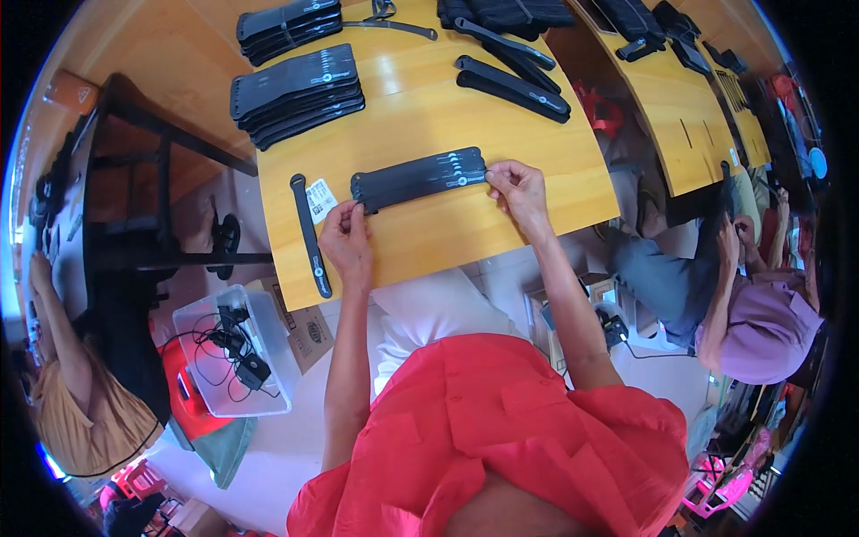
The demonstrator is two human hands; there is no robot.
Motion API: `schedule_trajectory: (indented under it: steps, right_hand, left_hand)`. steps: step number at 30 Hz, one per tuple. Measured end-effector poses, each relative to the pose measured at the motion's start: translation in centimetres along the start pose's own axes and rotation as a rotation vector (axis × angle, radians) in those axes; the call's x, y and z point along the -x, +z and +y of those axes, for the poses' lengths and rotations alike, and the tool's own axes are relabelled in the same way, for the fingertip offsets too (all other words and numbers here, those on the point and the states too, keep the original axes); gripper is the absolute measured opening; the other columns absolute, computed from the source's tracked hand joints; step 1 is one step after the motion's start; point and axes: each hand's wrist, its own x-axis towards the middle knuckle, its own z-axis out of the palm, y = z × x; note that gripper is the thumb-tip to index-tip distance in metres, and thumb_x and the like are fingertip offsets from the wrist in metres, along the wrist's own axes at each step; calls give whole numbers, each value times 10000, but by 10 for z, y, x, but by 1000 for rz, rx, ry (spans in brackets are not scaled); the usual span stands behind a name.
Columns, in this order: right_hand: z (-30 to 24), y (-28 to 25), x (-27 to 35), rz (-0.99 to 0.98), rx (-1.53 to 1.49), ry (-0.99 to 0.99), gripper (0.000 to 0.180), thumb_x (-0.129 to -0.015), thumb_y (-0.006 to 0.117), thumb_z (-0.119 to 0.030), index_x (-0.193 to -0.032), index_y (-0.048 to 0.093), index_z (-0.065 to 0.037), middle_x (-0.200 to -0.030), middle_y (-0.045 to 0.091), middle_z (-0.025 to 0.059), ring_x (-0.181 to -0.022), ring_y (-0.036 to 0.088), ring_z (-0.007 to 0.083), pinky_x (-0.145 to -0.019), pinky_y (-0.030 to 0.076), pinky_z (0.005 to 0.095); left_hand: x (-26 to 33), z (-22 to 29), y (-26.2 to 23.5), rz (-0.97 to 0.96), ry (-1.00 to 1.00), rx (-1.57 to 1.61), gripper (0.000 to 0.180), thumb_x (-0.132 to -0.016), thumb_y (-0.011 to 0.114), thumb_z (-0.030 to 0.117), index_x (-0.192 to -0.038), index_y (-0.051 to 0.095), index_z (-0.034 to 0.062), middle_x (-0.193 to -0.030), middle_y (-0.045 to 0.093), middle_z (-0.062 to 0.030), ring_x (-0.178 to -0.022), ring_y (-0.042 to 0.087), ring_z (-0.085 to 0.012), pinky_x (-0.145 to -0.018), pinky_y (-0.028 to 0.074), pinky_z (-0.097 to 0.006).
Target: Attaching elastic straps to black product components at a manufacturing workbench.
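Note:
A stack of flat black straps [419, 177] lies across the wooden table [465, 237] in front of me. My left hand [346, 237] pinches the stack's left end. My right hand [516, 190] pinches its right end. Left of the stack lies a single black strap [310, 234] running front to back, with a small white label [320, 199] beside it.
Further stacks of black straps [298, 94] [288, 25] sit at the table's far left, and long black pieces [512, 87] at the far right. A clear plastic bin [234, 353] with cables stands on the floor left. A person in purple [761, 327] sits to the right, another person [80, 394] at left.

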Motion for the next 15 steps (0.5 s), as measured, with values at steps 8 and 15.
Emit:
schedule_trajectory:
  steps: [8, 15]
  right_hand:
    - [1, 4, 0, 54, 5, 12, 25, -792, 654, -27, -794, 640, -6, -577, 566, -2, -460, 491, 41, -379, 350, 186]
    - [-4, 9, 0, 100, 38, 3, 31, -790, 645, -17, -780, 633, 9, -568, 563, 7, -453, 495, 53, -371, 346, 196]
  left_hand:
    - [0, 1, 2, 8, -30, 43, 80, -853, 600, 50, -905, 624, -5, -671, 562, -6, -553, 505, -47, -486, 431, -186]
    - [-1, 0, 2, 15, -19, -7, 80, -846, 611, 49, -897, 622, -12, -697, 567, -13, -549, 507, -50, -484, 427, -185]
